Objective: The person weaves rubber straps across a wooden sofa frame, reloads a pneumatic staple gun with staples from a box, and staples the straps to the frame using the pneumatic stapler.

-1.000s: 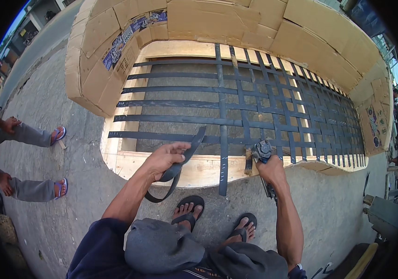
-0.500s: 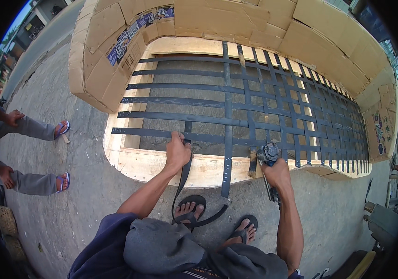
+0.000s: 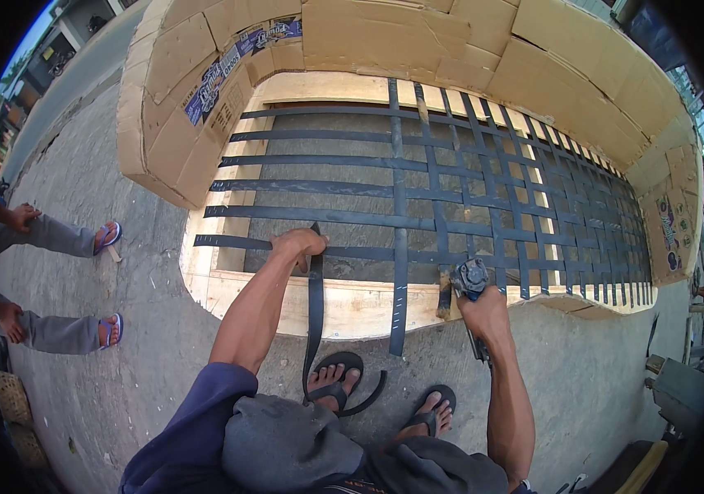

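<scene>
My left hand (image 3: pixel 299 242) is closed around a loose black webbing strap (image 3: pixel 315 300), right at the frontmost lengthwise strap (image 3: pixel 232 242). The loose strap's upper end pokes up just past my fingers; its lower part hangs over the frame's front rail and curls by my left foot. Some of my fingers are hidden below the straps. In my right hand (image 3: pixel 487 317) is a dark staple gun (image 3: pixel 472 278), held by its handle over the front edge. The wooden frame (image 3: pixel 343 307) carries a woven grid of black straps, dense to the right and mostly lengthwise only at the left.
Cardboard-covered back and arms (image 3: pixel 385 41) rise around the frame's far side and ends. Another person's legs (image 3: pixel 51 237) and hands are at the left. A grey metal machine (image 3: pixel 685 387) stands at the lower right. My sandaled feet (image 3: pixel 335 379) are close to the front rail.
My left hand has shifted forward and left, its fingers now reaching over the front lengthwise strap. Less of the loose strap's end shows beyond it. The staple gun stays at nearly the same spot.
</scene>
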Motion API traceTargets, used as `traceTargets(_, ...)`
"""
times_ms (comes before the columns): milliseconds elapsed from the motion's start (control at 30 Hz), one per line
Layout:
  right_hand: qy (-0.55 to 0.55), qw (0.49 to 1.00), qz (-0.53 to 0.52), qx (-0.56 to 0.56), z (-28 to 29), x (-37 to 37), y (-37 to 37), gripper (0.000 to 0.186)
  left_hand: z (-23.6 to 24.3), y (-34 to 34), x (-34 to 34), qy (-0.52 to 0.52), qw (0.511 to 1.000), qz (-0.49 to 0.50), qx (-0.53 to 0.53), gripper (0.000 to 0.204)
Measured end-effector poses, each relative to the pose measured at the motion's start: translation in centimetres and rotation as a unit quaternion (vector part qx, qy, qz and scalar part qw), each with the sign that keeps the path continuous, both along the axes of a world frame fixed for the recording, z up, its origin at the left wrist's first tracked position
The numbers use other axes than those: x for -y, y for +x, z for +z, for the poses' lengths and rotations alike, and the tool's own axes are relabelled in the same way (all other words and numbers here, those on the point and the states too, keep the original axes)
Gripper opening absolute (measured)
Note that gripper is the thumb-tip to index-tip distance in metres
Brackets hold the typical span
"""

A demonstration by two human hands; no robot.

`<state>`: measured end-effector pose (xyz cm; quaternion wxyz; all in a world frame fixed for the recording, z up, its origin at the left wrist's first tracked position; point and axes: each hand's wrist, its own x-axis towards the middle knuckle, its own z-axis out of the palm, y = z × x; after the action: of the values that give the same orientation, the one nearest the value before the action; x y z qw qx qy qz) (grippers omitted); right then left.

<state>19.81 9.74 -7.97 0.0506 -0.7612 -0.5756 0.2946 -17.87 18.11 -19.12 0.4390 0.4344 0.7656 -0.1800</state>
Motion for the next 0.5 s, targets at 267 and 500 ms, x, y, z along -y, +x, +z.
traceTargets(267, 0.002, 1.0, 0.007, 0.017, -0.2, 0.0, 0.1, 0.046, -0.3, 1.1, 1.3, 0.2, 0.944, -0.062, 0.255, 0.039)
traceTargets(500, -0.002, 1.0, -0.01, -0.001, -0.3, -0.4, 0.1, 0.045, 2.8, 2.8, 5.9, 0.387, 0.895, 0.015, 0.222, 0.025)
